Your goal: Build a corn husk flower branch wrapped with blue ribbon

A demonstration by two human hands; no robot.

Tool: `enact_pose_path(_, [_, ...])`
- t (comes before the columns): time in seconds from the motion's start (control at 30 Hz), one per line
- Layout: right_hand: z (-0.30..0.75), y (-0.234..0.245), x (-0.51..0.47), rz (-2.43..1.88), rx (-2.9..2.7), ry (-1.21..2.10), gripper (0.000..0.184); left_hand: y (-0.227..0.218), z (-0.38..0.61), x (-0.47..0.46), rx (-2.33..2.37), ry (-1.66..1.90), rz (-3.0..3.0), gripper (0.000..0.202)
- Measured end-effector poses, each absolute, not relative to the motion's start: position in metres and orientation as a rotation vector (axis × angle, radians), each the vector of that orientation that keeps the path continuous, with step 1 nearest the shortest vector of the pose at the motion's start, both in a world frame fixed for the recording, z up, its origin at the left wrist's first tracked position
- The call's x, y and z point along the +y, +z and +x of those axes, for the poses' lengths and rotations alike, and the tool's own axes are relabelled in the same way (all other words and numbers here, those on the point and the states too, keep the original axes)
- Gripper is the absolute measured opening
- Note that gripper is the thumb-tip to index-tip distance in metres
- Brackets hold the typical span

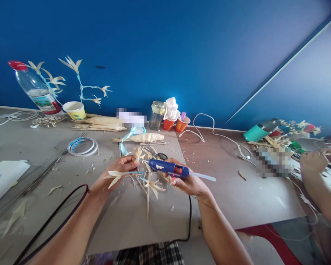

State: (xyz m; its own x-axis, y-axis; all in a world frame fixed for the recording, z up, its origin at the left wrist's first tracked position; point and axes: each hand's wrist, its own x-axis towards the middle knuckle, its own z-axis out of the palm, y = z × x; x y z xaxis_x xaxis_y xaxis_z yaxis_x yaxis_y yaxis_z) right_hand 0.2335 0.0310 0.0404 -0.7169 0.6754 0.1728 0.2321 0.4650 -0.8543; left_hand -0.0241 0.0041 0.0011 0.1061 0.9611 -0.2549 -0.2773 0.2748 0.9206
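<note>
My right hand grips a blue glue gun with a clear glue stick poking out of its back end. The nozzle points left and meets the husk flower stem, or comes very near it. In a pinch, my left hand holds this stem of pale corn-husk flowers, partly wrapped in light blue tape. One husk bloom sticks out left past my fingers, and another hangs below the gun. Behind my left hand, a light blue ribbon trails from its roll.
Finished husk sprays stand by a bottle and a paper cup at the back left. A glass jar and red cups line the wall. A black cord hangs over the front edge. Another person's hand is at right.
</note>
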Motion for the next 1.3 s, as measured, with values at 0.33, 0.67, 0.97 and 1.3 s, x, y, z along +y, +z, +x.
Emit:
enact_pose_path(0.33, [0.231,0.032,0.033,-0.797,-2.249,1.213,0.057,-0.003,-0.024,0.006,1.077,1.092,0.866,0.036])
enact_pose_path(0.67, [0.229,0.028,0.032,-0.768,-2.399,0.957,0.059,-0.005,-0.025,0.007,1.1,1.061,0.846,0.036])
enact_pose_path(0.97, [0.234,0.033,0.031,-0.753,-2.326,1.09,0.057,-0.002,-0.027,0.008,1.057,1.027,0.869,0.033])
enact_pose_path(1.3, [0.247,0.023,0.035,-0.738,-1.96,1.451,0.044,0.005,-0.026,0.003,0.951,1.047,0.861,0.024])
